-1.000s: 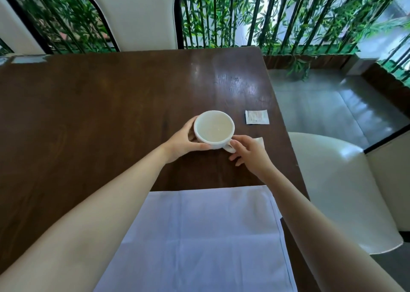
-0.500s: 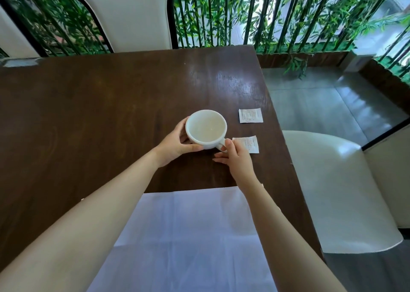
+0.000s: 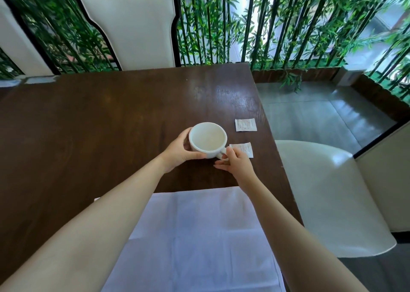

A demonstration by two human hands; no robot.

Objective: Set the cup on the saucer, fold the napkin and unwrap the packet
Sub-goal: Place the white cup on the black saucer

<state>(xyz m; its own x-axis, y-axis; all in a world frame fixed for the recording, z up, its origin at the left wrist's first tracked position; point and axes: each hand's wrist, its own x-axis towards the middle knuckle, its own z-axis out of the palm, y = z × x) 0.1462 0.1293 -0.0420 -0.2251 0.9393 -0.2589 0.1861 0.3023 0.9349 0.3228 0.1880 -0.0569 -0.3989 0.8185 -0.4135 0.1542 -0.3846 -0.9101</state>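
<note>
Your hands are both on the cup [image 3: 208,138]: your left hand [image 3: 177,151] curls round its left wall, and your right hand [image 3: 238,165] pinches the handle [image 3: 221,156] between thumb and forefinger, the other fingers stretched out low over the bench [image 3: 99,125]. Nearest you, the pale napkin [image 3: 195,236] lies spread flat and unfolded at the bench's near edge, its old crease lines showing. Beyond it is the cup, right of the bench's middle; whether its base touches the wood cannot be told from this angle. It is white, wide and rounded, glossy, and looks empty. No saucer is in view, so you appear to be in the first step, and the next move calls for finding the saucer, carrying the cup level and setting it down centred. Just right of the handle, partly behind your right fingers, lies the near packet [image 3: 244,148], small, white and square, sealed by the look of it; the far packet [image 3: 245,125] lies a little beyond, apart from it. A white seat [image 3: 321,191] stands to your right, a white-backed chair [image 3: 133,29] faces you across the bench, and bamboo [image 3: 288,25] screens the far side.
</note>
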